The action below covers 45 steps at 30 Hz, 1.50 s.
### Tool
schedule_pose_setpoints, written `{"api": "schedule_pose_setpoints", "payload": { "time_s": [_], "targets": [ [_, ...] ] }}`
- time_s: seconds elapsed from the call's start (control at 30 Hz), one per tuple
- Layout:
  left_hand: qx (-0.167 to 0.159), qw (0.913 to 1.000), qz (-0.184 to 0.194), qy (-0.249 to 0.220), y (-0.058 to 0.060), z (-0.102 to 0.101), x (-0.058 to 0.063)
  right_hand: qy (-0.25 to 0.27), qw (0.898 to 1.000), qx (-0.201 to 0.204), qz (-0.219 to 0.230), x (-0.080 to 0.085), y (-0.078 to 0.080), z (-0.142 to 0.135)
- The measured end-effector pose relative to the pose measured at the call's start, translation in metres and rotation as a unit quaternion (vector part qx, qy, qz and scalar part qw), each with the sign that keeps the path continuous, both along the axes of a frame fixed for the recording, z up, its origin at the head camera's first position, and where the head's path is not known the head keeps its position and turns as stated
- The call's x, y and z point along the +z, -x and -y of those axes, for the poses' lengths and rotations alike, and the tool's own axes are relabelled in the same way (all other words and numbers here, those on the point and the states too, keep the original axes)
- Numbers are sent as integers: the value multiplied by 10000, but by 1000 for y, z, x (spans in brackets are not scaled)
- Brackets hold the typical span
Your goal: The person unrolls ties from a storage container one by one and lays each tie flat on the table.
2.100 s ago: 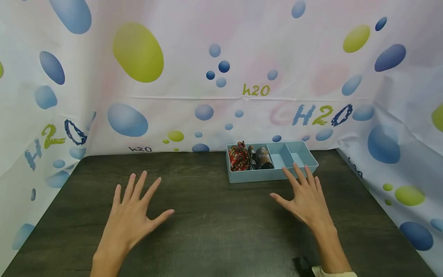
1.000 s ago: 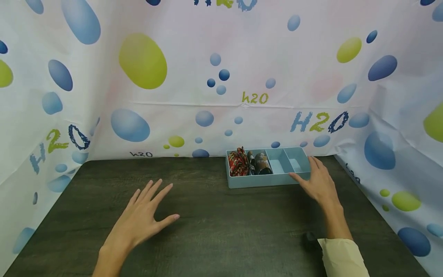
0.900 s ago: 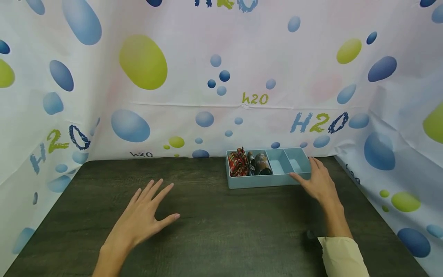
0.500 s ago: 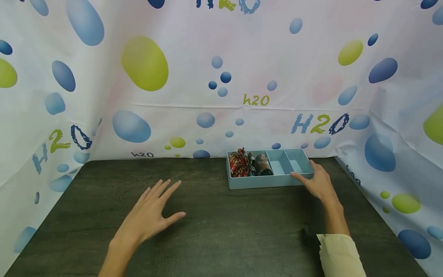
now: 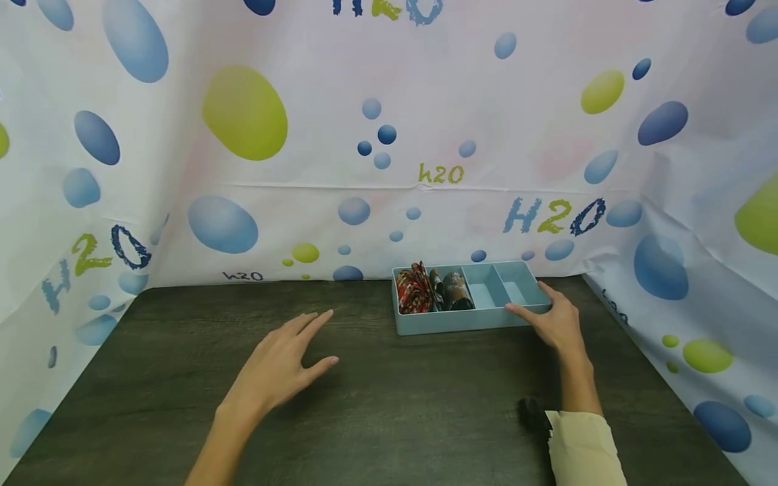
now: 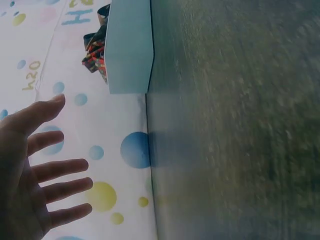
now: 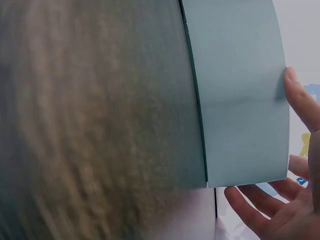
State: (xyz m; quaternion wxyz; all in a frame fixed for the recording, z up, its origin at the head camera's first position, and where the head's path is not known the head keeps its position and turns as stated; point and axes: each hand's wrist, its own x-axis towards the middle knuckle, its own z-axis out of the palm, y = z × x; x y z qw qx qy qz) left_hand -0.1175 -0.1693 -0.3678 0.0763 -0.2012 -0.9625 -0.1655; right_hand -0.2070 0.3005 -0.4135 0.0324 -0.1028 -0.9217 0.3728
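A light-blue box with several compartments (image 5: 462, 322) stands at the back right of the dark table. My right hand (image 5: 556, 322) holds its right front corner: the thumb lies at the front rim, and the other fingers reach round the right end, as the right wrist view shows. In the left compartments sit a folded red, black and yellow patterned bundle (image 5: 415, 290) and dark patterned rolls (image 5: 457, 291), their exact kind unclear. My left hand (image 5: 276, 368) hovers over the table to the left of the box, fingers extended, thumb apart, holding nothing.
The dark wood-grain table (image 5: 389, 418) is bordered by a white sheet (image 5: 328, 135) with blue and green spots at the back and sides. A small black object (image 5: 532, 413) shows beside the right sleeve (image 5: 583, 445).
My right hand has gone from above the table in front of the box to its right front corner. The left hand has moved rightward, towards the box. The view has tilted slightly.
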Motion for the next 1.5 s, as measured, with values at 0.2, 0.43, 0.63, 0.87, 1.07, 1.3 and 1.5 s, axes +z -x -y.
{"api": "schedule_pose_setpoints", "payload": {
  "time_s": [0.2,0.43,0.63,0.87,1.07,1.3,1.5],
  "targets": [
    [-80,9998,-157,-3,12,-13,0,119,9996,-167,-204,-1,0,0],
    [-136,9997,-168,-72,30,-32,-3,276,9991,-201,-265,-2,2,3],
    [-204,9996,-173,-72,53,-51,-1,337,9988,-236,-260,-1,3,4],
    [-421,9988,-217,-122,76,-75,3,370,9986,-213,-319,-4,4,4],
    [-818,9957,-435,66,96,-98,7,402,9987,-231,-234,-3,1,2],
    [-1432,9854,-819,422,114,-115,9,386,9989,-161,-206,-2,0,2],
    [-1711,9760,-870,1025,126,-126,13,392,9988,-164,-233,-3,-2,-1]
  ]
}}
